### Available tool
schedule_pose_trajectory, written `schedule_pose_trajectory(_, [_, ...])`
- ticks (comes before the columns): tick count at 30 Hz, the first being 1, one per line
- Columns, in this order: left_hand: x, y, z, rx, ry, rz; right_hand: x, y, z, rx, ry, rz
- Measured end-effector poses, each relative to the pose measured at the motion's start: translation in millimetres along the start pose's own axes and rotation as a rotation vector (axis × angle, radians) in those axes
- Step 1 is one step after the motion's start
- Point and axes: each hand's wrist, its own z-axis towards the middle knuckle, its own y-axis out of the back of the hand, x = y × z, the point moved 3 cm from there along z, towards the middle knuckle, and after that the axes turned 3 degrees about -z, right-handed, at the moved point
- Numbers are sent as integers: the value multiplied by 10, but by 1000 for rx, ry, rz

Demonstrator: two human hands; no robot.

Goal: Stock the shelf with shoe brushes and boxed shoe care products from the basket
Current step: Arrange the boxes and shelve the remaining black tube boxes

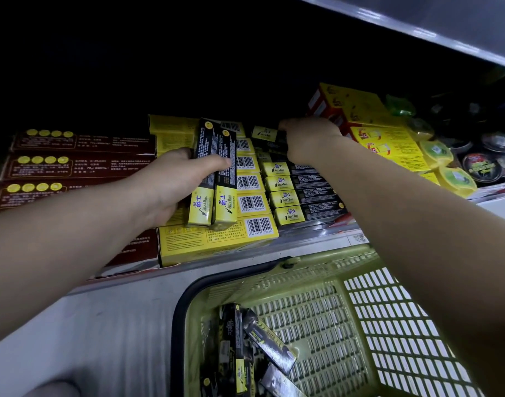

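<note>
Left hand clamped on two boxes at 9 o'clock of the shelf row, right hand gripping a third box at its 12 o'clock end, best squared flush; basket stock waits at 6 o'clock.

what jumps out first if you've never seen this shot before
The left hand at centre grips two black-and-yellow boxes over the shelf's yellow stacks. The right hand reaches deeper, fingers curled on a box at the back of a matching row. Below, a green basket holds spare boxes.
</note>
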Motion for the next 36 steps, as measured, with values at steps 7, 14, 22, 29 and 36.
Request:
schedule_pose_trajectory(7, [-5,28,15,-3,-10,13,-13,-30,24,11,46,87])
schedule_pose_trajectory(14, [-8,38,-16,4,-22,33,-105,-172,-55,18,5,341])
schedule_pose_trajectory(22, [-44,-26,10,17,-57,-2,-111,-44,-143,106,58,307])
schedule_pose_trajectory(29, [-196,-121,27,160,32,-22,-70,1,-339,-34,110,624])
schedule_pose_trajectory(36, [-254,-136,1,252,91,-58,262,327,-627,-150,499,574])
